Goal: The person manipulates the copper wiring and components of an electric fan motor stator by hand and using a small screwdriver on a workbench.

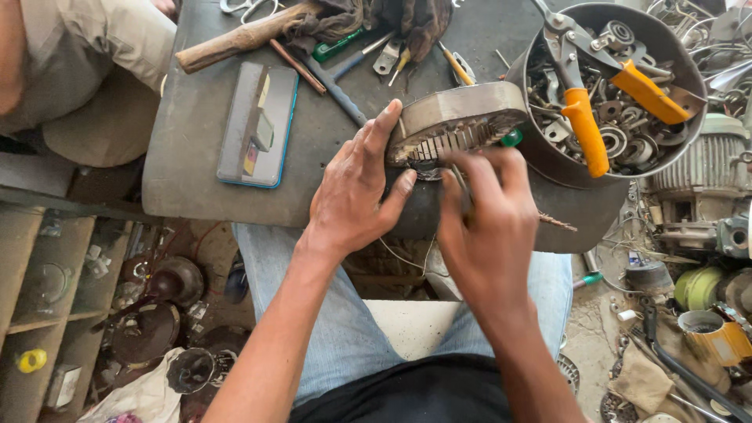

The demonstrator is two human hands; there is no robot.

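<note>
A round slotted metal stator ring (462, 117) rests tilted near the front edge of a dark worktable (188, 149). My left hand (356, 192) steadies it, fingers on its left rim and thumb under it. My right hand (489, 227) is closed around a thin tool whose tip reaches into the ring's slots; the tool is mostly hidden by my fingers. A green-tipped object (511, 139) peeks out just right of the ring.
A metal bowl (548, 160) of bearings and parts holds orange-handled snips (583, 117). A phone (258, 125), a wooden-handled hammer (235, 43), screwdrivers and a rag lie on the table. Another person sits at the upper left (86, 63). Motor parts clutter the floor.
</note>
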